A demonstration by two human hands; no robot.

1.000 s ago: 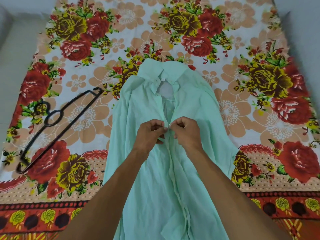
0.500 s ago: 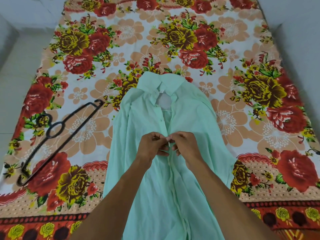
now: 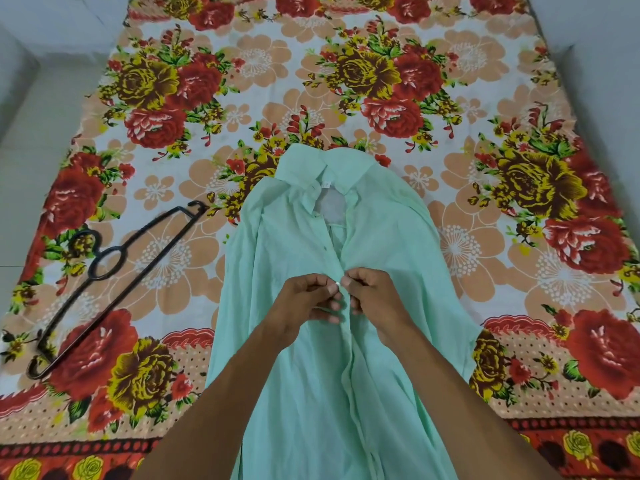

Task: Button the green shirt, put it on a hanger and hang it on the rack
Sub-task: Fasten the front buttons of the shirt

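the green shirt [image 3: 294, 393] lies front-up in the middle of the floral bedsheet [image 3: 263, 74], with its collar [image 3: 349, 168] at the far end and its hem running off the near edge of view. its front gapes open from the collar down to the hands. below the hands the two front edges lie together, though i cannot tell whether they are fastened there. a small white button [image 3: 336, 282] shows between the fingertips at the placket. the black hanger [image 3: 114, 285] lies flat on the sheet to the left, well apart from the shirt, with its hook and ring on its left side. pale floor [image 3: 31, 140] shows along the left of the sheet. only the two forearms lie over the shirt; they come in from the near edge and hide part of its lower front. the left hand [image 3: 304, 301] and right hand [image 3: 375, 299] meet at mid-chest, fingers curled, each pinching a front edge of the shirt just beside the button.
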